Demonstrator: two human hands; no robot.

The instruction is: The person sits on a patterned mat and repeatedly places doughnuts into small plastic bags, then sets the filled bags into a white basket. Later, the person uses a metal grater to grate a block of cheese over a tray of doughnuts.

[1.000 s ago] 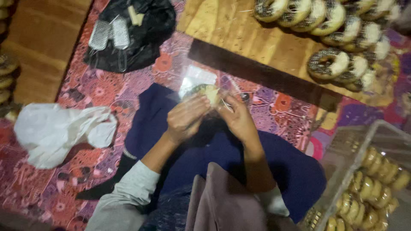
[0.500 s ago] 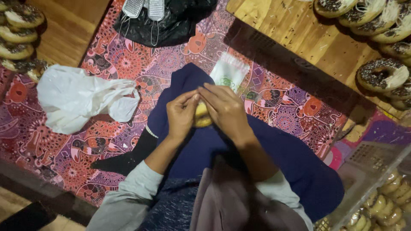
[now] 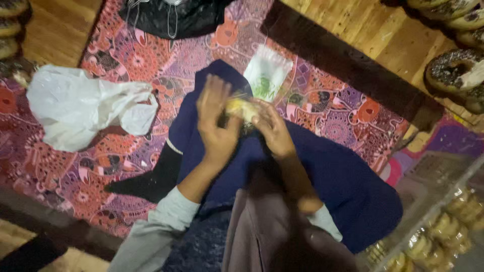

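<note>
My left hand point(image 3: 216, 121) and my right hand point(image 3: 272, 130) meet over my lap, both closed around a small yellowish pastry point(image 3: 241, 108) in a clear wrapper. The image is blurred, so the wrapper's edges are hard to make out. Under the hands lies my dark blue skirt point(image 3: 312, 171). A small white and green packet point(image 3: 266, 73) rests on the patterned red mat point(image 3: 126, 60) just beyond my hands.
A crumpled white plastic bag point(image 3: 80, 107) lies on the mat at left, a black bag point(image 3: 176, 17) at the top. Glazed donuts point(image 3: 454, 70) sit on a wooden board at upper right. A clear box of packed pastries point(image 3: 448, 221) stands at lower right.
The view has shifted, so the mat and bags sit higher and further right. My hands have stayed together on the pastry, with the left hand's fingers now raised and spread over it.
</note>
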